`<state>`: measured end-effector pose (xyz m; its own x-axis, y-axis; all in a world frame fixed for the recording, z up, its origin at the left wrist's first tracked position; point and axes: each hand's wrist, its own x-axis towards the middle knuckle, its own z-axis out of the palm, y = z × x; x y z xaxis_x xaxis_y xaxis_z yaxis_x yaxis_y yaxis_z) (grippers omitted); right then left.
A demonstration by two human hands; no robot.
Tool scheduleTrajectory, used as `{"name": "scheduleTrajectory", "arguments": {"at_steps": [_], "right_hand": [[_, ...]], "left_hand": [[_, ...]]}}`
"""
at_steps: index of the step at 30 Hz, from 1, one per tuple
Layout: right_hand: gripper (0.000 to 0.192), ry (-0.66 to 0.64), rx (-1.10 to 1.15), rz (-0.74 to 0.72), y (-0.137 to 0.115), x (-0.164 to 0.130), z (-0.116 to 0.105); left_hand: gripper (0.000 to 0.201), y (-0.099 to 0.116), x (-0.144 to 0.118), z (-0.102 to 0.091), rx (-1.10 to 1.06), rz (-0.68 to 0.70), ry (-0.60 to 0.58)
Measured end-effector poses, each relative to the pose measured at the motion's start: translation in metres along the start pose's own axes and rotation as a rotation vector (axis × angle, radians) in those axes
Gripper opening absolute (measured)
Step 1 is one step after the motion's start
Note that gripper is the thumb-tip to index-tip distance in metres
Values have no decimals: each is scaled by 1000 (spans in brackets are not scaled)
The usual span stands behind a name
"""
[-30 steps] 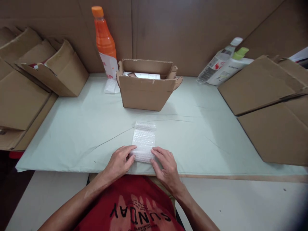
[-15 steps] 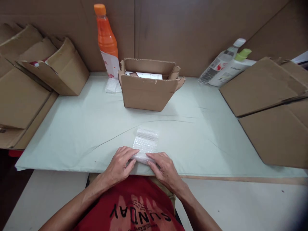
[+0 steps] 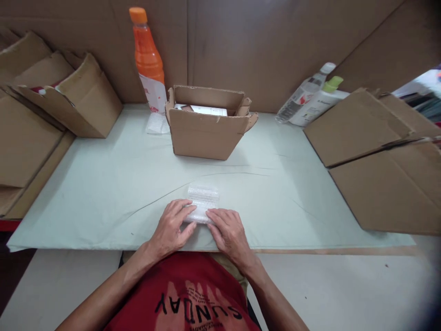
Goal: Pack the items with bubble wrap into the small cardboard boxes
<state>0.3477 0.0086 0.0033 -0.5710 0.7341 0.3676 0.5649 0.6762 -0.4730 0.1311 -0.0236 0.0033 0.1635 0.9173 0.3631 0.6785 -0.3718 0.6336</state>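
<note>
The open box (image 3: 209,123) is sitting mid-table (image 3: 103,193). The bubble wrap (image 3: 202,203) is lying before it, under 2 hands (image 3: 172,226) (image 3: 225,230). A bottle (image 3: 149,64) is standing behind-left of the box; 2 bottles (image 3: 312,100) are leaning behind-right; flat cardboard (image 3: 375,156) is lying right.

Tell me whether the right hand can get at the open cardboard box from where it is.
Probably yes: the right hand rests on the bubble wrap, and only bare table cover lies between it and the open cardboard box.
</note>
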Motion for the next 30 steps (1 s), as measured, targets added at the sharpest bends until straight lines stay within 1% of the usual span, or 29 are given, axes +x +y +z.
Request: {"name": "scheduleTrajectory", "arguments": {"at_steps": [2, 5, 6, 8, 10, 12, 14, 16, 19, 22, 24, 26, 28, 30], "right_hand": [[29, -6, 108, 27, 0, 2, 0], [28, -65, 191, 90, -1, 5, 1], [27, -59, 179, 103, -2, 6, 2], [25, 10, 97, 102, -3, 7, 4], [26, 95, -10, 80, -4, 6, 4], [27, 124, -83, 53, -7, 5, 3], [27, 89, -111, 10, -9, 4, 2], [29, 21, -130, -24, -11, 3, 3], [34, -50, -178, -35, -8, 6, 10], [32, -46, -193, -14, -1, 14, 15], [31, -23, -171, -8, 2, 20, 17], [29, 6, -144, -11, 3, 25, 17], [27, 31, -123, -15, 0, 26, 17], [25, 56, -102, -19, -5, 26, 17]], "left_hand": [[36, 1, -6, -4, -69, -9, -24], [36, 0, -11, -5, -99, -114, -18], [35, -1, -11, -5, -86, -146, -14], [34, -3, -8, -2, -35, -188, -6], [33, -4, -3, 0, 23, -201, -3], [33, -4, 2, 2, 77, -205, -1], [33, -5, 6, 4, 123, -213, 4], [33, -5, 9, 5, 154, -231, 8], [34, -5, 9, 4, 118, -275, 13], [40, -2, 4, 0, -57, -377, 73], [46, 1, -3, -3, -228, -510, 134], [54, 5, -11, -5, -448, -667, 181], [63, 9, -16, -5, -707, -797, 197], [71, 13, -19, -2, -924, -856, 207]]}}
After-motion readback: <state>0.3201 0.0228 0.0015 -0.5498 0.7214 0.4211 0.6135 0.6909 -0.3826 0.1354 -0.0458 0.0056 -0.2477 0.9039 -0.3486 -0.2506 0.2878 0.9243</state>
